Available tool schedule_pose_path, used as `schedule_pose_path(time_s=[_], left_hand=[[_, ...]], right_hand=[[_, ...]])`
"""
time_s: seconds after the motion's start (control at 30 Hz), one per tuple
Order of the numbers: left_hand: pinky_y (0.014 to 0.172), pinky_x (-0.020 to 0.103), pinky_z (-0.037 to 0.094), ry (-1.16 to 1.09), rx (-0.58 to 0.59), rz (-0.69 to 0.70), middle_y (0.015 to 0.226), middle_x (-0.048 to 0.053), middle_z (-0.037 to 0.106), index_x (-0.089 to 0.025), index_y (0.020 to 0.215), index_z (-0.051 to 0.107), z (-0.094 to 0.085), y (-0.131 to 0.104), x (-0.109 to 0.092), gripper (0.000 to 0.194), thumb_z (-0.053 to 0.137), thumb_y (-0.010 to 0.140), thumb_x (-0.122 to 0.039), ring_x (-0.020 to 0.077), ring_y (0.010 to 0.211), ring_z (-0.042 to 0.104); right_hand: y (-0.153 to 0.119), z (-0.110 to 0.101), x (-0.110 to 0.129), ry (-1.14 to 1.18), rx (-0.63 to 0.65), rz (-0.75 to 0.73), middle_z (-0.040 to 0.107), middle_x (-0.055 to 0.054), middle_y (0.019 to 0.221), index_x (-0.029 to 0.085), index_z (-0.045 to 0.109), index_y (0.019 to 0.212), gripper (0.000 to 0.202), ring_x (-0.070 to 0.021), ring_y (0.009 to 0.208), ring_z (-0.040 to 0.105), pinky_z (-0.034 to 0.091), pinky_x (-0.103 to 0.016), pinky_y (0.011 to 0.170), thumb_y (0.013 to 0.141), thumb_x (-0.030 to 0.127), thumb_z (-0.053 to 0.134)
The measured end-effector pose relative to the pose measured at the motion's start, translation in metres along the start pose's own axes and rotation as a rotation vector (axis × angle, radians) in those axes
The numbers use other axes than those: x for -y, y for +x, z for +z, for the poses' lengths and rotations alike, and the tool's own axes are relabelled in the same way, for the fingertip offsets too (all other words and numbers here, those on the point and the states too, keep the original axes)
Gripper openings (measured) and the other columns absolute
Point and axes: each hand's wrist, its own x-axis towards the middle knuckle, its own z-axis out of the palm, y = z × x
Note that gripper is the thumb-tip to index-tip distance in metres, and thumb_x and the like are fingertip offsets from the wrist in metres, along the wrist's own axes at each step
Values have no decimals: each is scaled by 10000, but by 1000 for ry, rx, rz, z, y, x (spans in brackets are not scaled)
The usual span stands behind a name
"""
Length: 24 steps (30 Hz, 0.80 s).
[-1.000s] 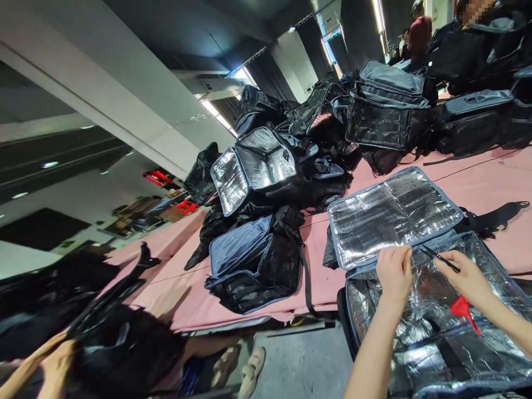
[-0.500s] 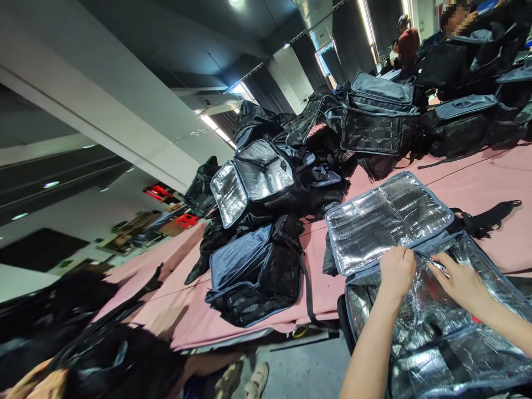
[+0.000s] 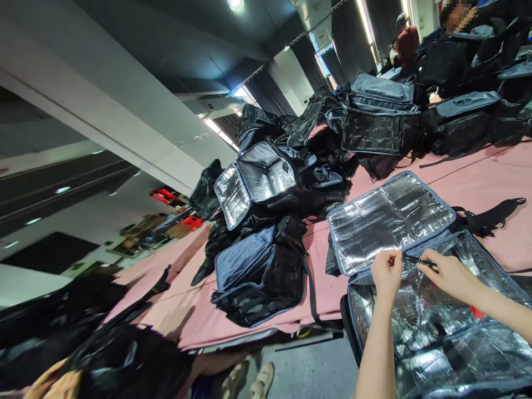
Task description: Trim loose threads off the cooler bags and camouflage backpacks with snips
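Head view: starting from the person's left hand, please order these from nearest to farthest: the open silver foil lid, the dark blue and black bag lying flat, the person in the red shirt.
1. Open silver foil lid, just above the left hand.
2. Dark blue and black bag lying flat, to its left on the pink table.
3. Person in the red shirt, far behind.

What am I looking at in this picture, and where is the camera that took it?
The camera sits on a person's head, looking forward and down, so the two bare arms coming in at lower right are that person's own. The left hand pinches the rim of an open foil-lined bag. The right hand holds a thin dark tool at the same rim; what tool it is I cannot tell. The bag's silver lid lies open on a pink table. More dark bags are piled behind. Other people stand far back.
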Motion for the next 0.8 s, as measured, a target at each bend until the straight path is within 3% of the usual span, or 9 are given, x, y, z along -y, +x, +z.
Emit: schedule_pose_path(time_s=[0.2,0.33,0.43,0.5,0.63,0.8], left_hand=[[662,249,442,-103,-9,29,718,23,660,-168,734,673,-5,-6,-5,169,564,842,-242,137,692,577],[708,270,481,-220,166,217,689,33,666,-172,683,654,-20,-14,-9,286,523,904,-297,143,691,602],[871,331,483,-29,163,363,981,83,697,-183,1000,677,-25,-15,-6,198,524,910,-271,188,944,615],[916,357,465,156,168,380,1126,89,662,-205,1154,625,-22,-13,-2,280,581,884,-264,208,1050,579],[832,316,449,367,191,227,966,50,696,-220,973,699,-9,-3,-2,138,597,887,-256,195,923,591],[684,250,406,349,361,-58,784,21,690,-212,779,720,-6,19,-12,200,547,879,-213,165,762,593]], right_hand=[[-1,-6,-3,28,69,-19,646,6,699,257,563,933,331,-182,490,553,386,-285,533,908,547,404],[-2,-27,-11,90,5,-7,677,-2,830,242,556,951,396,-164,536,575,433,-284,549,906,608,412],[4,-43,-22,12,-65,-98,683,-21,926,239,565,1003,358,-206,789,652,489,-303,684,947,545,388],[13,-47,-28,-100,-83,-185,667,-59,1051,224,554,1087,343,-227,917,642,495,-332,762,979,458,328],[34,-39,-30,-232,-18,-242,651,-88,1117,211,569,1140,344,-260,983,625,485,-346,750,903,422,434],[64,-33,-24,-389,94,-203,649,-46,723,218,618,720,229,-234,681,621,370,-288,552,848,357,488]])
